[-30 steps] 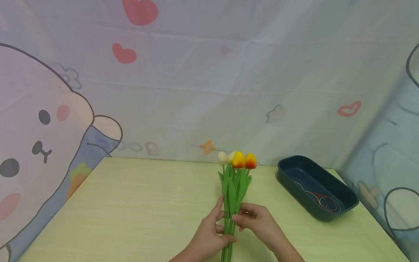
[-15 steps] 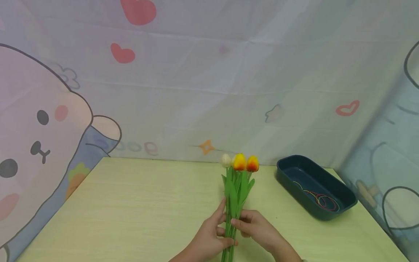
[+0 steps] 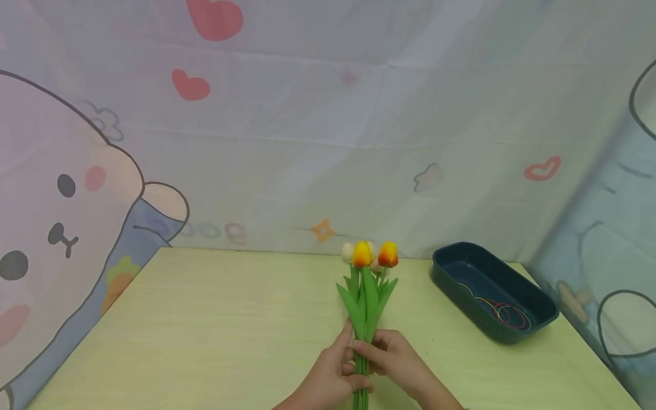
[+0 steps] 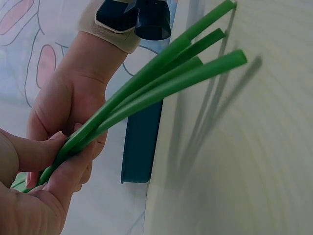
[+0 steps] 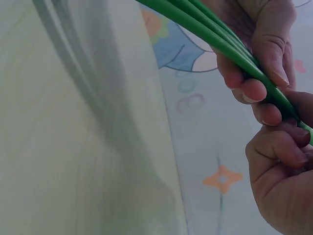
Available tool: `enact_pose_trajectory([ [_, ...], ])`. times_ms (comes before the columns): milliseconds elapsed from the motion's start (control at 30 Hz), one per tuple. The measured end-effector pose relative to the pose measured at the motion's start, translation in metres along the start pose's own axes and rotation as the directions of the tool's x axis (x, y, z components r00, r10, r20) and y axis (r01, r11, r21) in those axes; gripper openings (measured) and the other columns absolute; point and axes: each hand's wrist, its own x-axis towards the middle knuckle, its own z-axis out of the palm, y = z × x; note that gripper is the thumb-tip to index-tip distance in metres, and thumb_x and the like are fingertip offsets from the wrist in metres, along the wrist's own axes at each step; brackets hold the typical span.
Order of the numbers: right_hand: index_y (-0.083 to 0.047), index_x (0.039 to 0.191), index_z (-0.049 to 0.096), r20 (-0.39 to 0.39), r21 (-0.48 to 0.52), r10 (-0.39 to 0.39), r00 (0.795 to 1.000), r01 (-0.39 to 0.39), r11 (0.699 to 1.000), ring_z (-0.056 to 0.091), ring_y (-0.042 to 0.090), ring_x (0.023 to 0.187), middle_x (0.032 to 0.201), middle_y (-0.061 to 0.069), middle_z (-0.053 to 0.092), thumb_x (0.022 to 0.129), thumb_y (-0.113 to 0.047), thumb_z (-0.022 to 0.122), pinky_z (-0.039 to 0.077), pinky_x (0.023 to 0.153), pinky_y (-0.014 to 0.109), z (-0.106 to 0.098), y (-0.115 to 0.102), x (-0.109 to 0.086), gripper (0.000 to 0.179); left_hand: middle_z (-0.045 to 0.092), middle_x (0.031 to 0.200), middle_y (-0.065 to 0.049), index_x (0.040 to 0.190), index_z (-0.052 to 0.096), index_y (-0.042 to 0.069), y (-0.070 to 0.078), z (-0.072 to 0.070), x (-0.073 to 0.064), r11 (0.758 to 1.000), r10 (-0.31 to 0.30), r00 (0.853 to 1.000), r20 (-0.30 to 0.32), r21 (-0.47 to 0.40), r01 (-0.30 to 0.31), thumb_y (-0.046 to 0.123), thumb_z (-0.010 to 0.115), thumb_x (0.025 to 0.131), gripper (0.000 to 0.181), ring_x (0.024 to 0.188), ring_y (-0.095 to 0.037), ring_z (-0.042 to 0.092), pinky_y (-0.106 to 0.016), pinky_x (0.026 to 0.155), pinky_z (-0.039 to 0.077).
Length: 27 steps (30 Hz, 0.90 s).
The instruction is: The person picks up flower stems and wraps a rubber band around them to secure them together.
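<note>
A bunch of artificial tulips (image 3: 366,302), with white and yellow-orange heads and green leaves, is held upright in front of me over the table. My left hand (image 3: 330,373) grips the stems (image 4: 146,78) low down, thumb across the front. Just above it, from the right side, my right hand (image 3: 392,359) pinches the bunch under the leaves, with its thumb in front. In the left wrist view the cut stem ends fan out over the table, casting shadows on it. The right wrist view has both hands close together on the stems.
A dark blue tray (image 3: 492,290) stands at the table's right side, with several thin coloured rubber bands (image 3: 504,313) in it. The pale yellow table (image 3: 205,319) ends at a printed cloth (image 3: 307,142) behind and at the sides.
The bunch has turned between the hands: the heads and leaves are arranged differently, and another pale head shows behind. My right hand has come slightly lower and further left around the stems.
</note>
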Motion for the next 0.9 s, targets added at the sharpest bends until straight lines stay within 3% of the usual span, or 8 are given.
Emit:
enact_pose_trajectory([
  [133,0.002,0.099,0.061,0.007,-0.038,-0.027,1.0,0.027,0.999,0.043,0.007,0.054,0.065,-0.004,0.053,0.089,-0.03,0.055,0.038,0.049,0.017,-0.003,-0.003,-0.001,0.034,0.065,0.097,-0.007,0.145,0.001,0.028,0.002,0.001,0.002,1.0,-0.017,0.999,-0.048,0.025,0.018,0.007,0.061,0.084,0.087,0.079,-0.019,0.064,-0.023,0.068,0.055],
  [300,0.001,0.094,0.062,0.013,-0.11,-0.041,0.999,0.042,0.993,0.03,0.007,0.046,0.054,-0.005,0.036,0.089,-0.029,0.055,0.024,0.041,0.018,-0.006,-0.007,-0.005,0.032,0.067,0.094,-0.011,0.146,0.002,0.019,0.005,-0.002,0.005,0.993,-0.078,0.991,-0.106,-0.091,0.068,0.022,0.064,0.084,0.087,0.083,-0.022,0.065,-0.033,0.073,0.056],
  [433,0.001,0.097,0.064,0.025,-0.125,-0.08,0.996,0.083,0.989,0.047,0.007,0.059,0.067,-0.005,0.057,0.089,-0.026,0.056,0.04,0.052,0.019,-0.005,-0.011,-0.007,0.029,0.066,0.097,-0.013,0.141,0.026,0.008,0.003,-0.005,0.005,0.981,-0.088,0.994,-0.069,-0.179,0.075,0.018,0.066,0.082,0.072,0.086,-0.027,0.065,-0.038,0.075,0.056],
  [567,-0.001,0.097,0.064,0.052,-0.118,-0.108,0.993,0.113,0.987,0.055,0.009,0.07,0.08,-0.003,0.064,0.089,-0.025,0.057,0.047,0.061,0.021,-0.003,-0.014,-0.01,0.027,0.067,0.093,-0.01,0.114,0.056,0.0,0.001,-0.008,0.003,0.976,-0.087,0.996,0.014,-0.201,0.088,0.017,0.064,0.084,0.036,0.085,-0.023,0.065,-0.038,0.076,0.056],
  [667,-0.001,0.095,0.064,0.066,-0.126,-0.131,0.989,0.138,0.982,0.056,0.009,0.069,0.079,-0.003,0.064,0.089,-0.025,0.057,0.049,0.062,0.021,-0.002,-0.016,-0.011,0.026,0.068,0.087,-0.006,0.102,0.062,0.0,0.001,-0.009,0.002,0.97,-0.098,0.994,0.047,-0.218,0.106,0.018,0.063,0.084,0.026,0.081,-0.019,0.066,-0.037,0.076,0.056],
  [900,0.001,0.097,0.063,0.051,-0.125,-0.163,0.985,0.168,0.978,0.059,0.011,0.075,0.084,0.004,0.065,0.088,-0.022,0.058,0.051,0.071,0.022,0.0,-0.018,-0.012,0.026,0.07,0.083,-0.009,0.1,0.065,-0.006,0.004,-0.006,0.003,0.966,-0.115,0.993,0.017,-0.231,0.116,0.015,0.068,0.079,0.03,0.074,-0.018,0.067,-0.038,0.072,0.056],
])
